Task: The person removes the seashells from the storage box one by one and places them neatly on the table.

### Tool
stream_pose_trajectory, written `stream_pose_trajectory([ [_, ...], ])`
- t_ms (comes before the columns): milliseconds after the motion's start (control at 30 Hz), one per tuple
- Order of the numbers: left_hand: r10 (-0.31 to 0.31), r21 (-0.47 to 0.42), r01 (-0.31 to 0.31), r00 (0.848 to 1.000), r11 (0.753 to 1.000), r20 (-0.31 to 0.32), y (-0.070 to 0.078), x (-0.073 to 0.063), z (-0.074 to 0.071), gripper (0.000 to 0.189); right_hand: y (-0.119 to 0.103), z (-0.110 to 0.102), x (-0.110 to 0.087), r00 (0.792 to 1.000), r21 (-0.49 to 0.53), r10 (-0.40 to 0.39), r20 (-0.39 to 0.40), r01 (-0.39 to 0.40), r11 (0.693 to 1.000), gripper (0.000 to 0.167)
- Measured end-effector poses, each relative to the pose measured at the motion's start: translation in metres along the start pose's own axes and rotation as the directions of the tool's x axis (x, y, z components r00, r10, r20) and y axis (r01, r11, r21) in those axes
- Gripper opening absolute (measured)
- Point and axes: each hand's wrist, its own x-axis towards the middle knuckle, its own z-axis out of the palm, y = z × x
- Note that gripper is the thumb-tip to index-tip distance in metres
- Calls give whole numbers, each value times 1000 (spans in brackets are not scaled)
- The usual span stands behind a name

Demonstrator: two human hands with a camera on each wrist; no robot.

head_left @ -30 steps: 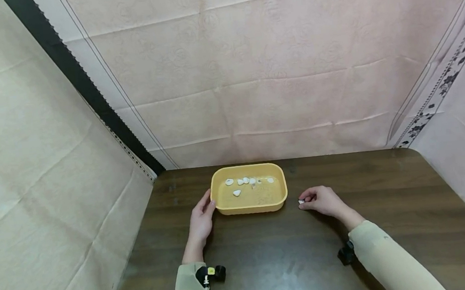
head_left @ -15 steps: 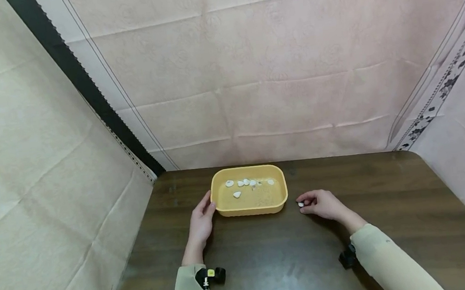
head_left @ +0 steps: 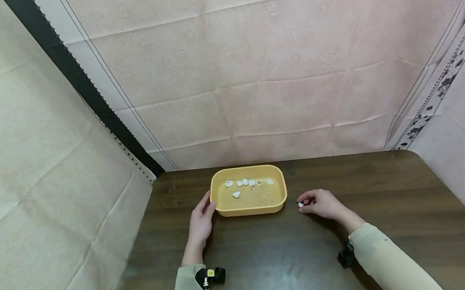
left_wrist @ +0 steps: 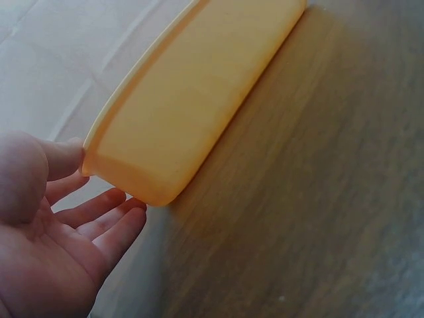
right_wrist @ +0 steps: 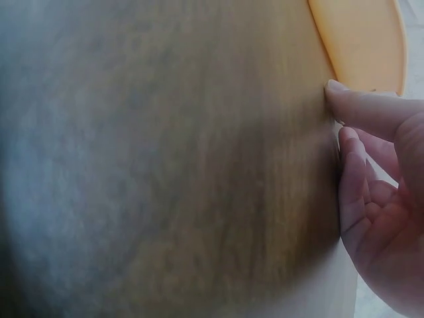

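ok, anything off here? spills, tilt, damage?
No obvious tilt or damage: the tray sits flat on the table. One slight oddity: faint specks on the tray's floor, near right, too small to identify. One white piece is outside the tray, but between finger and thumb of the right hand.

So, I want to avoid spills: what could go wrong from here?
The small white piece pinched by the right hand could slip out onto the table. The left hand touches the yellow tray only near its left end, so a bump might swivel it. The loose white pieces inside could then shift.
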Motion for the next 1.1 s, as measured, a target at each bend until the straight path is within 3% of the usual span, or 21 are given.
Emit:
stream_pose_trajectory([
  [600,-13,2,13,1000,1000,-1,0,1,-1,51,-1,2,0,999,20,40,-12,-40,999,24],
  [1100,6,-6,-6,1000,1000,8,1,-1,0,51,1,-17,-4,998,77,-32,57,28,997,38],
])
